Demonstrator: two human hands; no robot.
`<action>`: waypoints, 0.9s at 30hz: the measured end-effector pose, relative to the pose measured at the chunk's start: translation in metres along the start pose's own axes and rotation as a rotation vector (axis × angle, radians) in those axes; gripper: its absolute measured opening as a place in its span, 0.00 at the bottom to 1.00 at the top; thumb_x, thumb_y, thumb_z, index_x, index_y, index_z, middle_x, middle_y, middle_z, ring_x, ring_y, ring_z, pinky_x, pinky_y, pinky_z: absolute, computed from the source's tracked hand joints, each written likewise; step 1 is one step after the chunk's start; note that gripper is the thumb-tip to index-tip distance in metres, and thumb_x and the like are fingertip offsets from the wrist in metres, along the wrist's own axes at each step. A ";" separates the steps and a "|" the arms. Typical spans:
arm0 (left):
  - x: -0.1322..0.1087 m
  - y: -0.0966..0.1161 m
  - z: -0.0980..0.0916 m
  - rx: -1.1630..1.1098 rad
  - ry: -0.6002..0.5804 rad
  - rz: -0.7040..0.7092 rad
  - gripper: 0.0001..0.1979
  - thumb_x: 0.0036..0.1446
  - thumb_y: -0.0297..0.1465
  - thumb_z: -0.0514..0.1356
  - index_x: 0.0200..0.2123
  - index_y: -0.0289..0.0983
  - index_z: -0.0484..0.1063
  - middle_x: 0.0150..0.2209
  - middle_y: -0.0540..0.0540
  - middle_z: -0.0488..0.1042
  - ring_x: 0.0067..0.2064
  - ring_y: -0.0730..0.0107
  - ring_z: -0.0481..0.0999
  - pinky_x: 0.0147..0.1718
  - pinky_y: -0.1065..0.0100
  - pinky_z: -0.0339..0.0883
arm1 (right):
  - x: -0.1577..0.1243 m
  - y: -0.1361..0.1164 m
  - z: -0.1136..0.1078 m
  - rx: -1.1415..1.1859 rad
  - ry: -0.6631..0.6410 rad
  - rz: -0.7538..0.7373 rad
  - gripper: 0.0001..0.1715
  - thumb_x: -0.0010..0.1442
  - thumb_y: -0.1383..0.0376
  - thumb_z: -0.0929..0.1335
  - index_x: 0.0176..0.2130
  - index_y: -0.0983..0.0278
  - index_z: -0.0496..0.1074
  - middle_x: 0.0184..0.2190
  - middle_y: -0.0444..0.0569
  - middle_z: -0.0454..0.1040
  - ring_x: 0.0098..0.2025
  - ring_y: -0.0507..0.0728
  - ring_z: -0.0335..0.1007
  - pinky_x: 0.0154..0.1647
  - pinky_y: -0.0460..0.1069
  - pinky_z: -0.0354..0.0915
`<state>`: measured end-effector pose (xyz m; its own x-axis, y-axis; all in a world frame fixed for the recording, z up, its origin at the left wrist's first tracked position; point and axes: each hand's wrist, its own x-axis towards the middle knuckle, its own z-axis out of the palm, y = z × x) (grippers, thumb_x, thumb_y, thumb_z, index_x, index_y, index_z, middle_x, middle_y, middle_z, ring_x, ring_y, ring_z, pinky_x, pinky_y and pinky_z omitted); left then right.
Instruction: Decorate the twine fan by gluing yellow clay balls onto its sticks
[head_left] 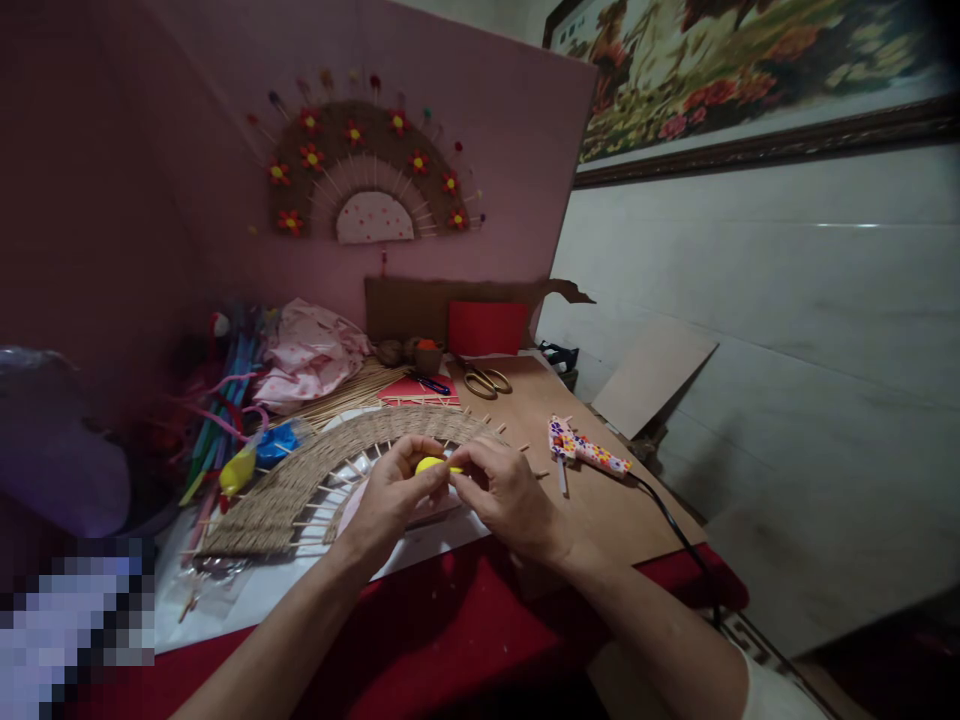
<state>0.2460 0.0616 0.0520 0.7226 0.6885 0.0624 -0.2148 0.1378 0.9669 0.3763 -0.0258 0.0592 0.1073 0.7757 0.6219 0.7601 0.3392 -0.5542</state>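
Observation:
A small yellow lump that looks like modelling clay (430, 465) is between my two hands above the half-round woven fan. My left hand (397, 480) pinches it from the left, thumb and fingers closed round it. At its right tip, the thumb and fingertips of my right hand (499, 490) press together on a thin drawn-out end. Beneath lies the fan (262, 505), a band of brown twine woven on wooden sticks, with a pale pink half-disc partly hidden by my left hand. To the fan's left are a yellow clay pack (238, 470) and a blue one (276, 445).
A flowered glue gun (589, 447) with a black cord lies right on the brown board (592, 520). Brass-handled scissors (487, 381), a red card (487, 328) and crumpled pink cloth (311, 350) sit behind. A finished fan (356, 165) hangs on the pink panel.

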 end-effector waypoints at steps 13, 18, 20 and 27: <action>0.008 0.007 -0.004 -0.208 0.227 0.038 0.11 0.40 0.29 0.67 0.28 0.34 0.70 0.20 0.54 0.68 0.21 0.82 0.63 0.20 0.78 0.56 | 0.008 0.003 -0.018 1.278 -0.023 0.732 0.13 0.44 0.66 0.75 0.26 0.67 0.69 0.21 0.41 0.64 0.22 0.46 0.56 0.18 0.41 0.53; 0.005 0.012 -0.004 -0.145 0.178 0.028 0.16 0.45 0.39 0.67 0.22 0.32 0.69 0.20 0.51 0.67 0.21 0.81 0.63 0.19 0.78 0.54 | 0.012 0.007 -0.046 1.185 0.232 0.638 0.17 0.45 0.61 0.77 0.31 0.67 0.72 0.23 0.43 0.69 0.23 0.46 0.59 0.21 0.41 0.58; 0.003 0.009 -0.002 -0.096 0.157 -0.001 0.17 0.45 0.40 0.67 0.22 0.33 0.68 0.18 0.52 0.66 0.19 0.81 0.61 0.16 0.77 0.49 | 0.012 0.012 -0.051 1.159 0.251 0.634 0.17 0.45 0.62 0.77 0.32 0.65 0.71 0.25 0.44 0.71 0.24 0.46 0.62 0.21 0.40 0.58; 0.006 -0.005 -0.003 -0.049 0.163 -0.063 0.19 0.42 0.40 0.68 0.21 0.34 0.65 0.18 0.53 0.67 0.16 0.83 0.58 0.14 0.78 0.45 | 0.004 0.022 -0.043 1.135 0.212 0.689 0.17 0.44 0.60 0.77 0.30 0.66 0.72 0.27 0.47 0.74 0.22 0.46 0.62 0.18 0.40 0.57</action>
<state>0.2496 0.0668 0.0466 0.6207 0.7829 -0.0429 -0.2066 0.2161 0.9543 0.4213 -0.0381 0.0732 0.4249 0.9039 0.0490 -0.4245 0.2468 -0.8711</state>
